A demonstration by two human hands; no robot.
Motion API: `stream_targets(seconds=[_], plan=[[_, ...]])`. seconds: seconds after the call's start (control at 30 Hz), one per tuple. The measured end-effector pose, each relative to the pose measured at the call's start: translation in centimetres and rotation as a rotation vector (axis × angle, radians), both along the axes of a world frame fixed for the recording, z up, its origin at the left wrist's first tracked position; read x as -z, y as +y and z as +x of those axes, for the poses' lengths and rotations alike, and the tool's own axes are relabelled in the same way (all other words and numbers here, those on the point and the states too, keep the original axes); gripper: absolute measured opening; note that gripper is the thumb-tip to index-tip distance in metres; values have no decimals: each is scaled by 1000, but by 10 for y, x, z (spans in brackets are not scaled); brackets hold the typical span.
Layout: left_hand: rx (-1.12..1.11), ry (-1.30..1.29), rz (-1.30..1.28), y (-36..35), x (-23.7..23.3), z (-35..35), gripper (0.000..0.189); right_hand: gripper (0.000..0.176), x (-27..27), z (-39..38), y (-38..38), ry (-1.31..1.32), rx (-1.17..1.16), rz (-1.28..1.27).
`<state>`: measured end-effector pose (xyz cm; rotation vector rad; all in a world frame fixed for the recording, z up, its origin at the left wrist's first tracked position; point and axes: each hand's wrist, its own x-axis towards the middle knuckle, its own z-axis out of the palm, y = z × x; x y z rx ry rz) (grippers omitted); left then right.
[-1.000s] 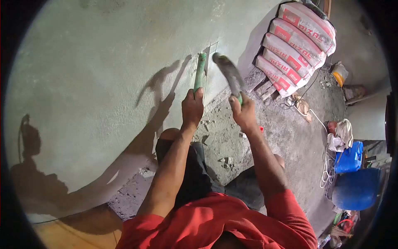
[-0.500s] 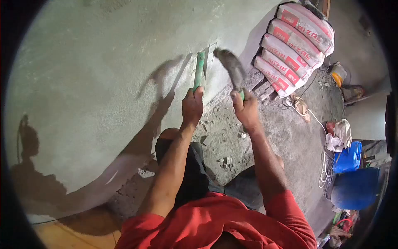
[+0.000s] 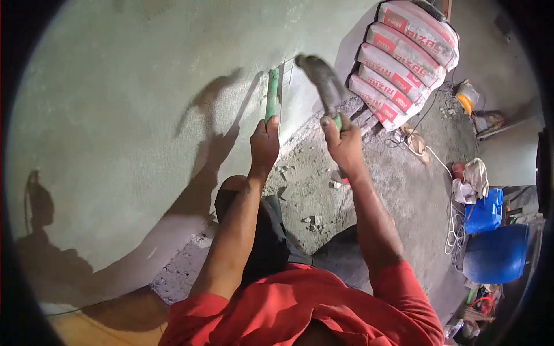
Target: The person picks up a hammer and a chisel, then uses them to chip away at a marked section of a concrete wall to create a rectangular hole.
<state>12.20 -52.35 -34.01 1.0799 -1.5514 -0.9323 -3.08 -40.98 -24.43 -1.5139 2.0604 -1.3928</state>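
My left hand (image 3: 265, 144) is closed around the lower end of a green rod-like tool (image 3: 273, 95), whose far end is at the plastered wall (image 3: 144, 69), by some thin marked lines (image 3: 289, 69). In my right hand (image 3: 344, 144) is the green handle of a hammer (image 3: 322, 81). The hammer's dark head is blurred and stands a little to the right of the green tool, apart from it. Both arms reach forward, and their shadows fall on the wall.
Stacked cement bags (image 3: 398, 63) stand at the upper right. Rubble (image 3: 314, 222) lies on the rough floor (image 3: 404, 190). Farther right are a white cable (image 3: 441, 164), a blue jug (image 3: 485, 211) and a blue drum (image 3: 496, 254). An orange-yellow surface (image 3: 86, 328) shows at the lower left.
The view has shifted slightly. The green tool and my left hand appear a little farther left, and the hammer head sits slightly higher and blurred. Both grips stay the same.
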Motion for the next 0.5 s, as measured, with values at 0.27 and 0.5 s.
stream_targets(seconds=[0.27, 0.5], plan=[[-21, 17, -19, 2, -3, 3, 44, 42, 37, -1, -29, 206, -167, -308], [534, 776, 1081, 58, -98, -23, 45, 39, 33, -40, 0, 125, 50, -125]])
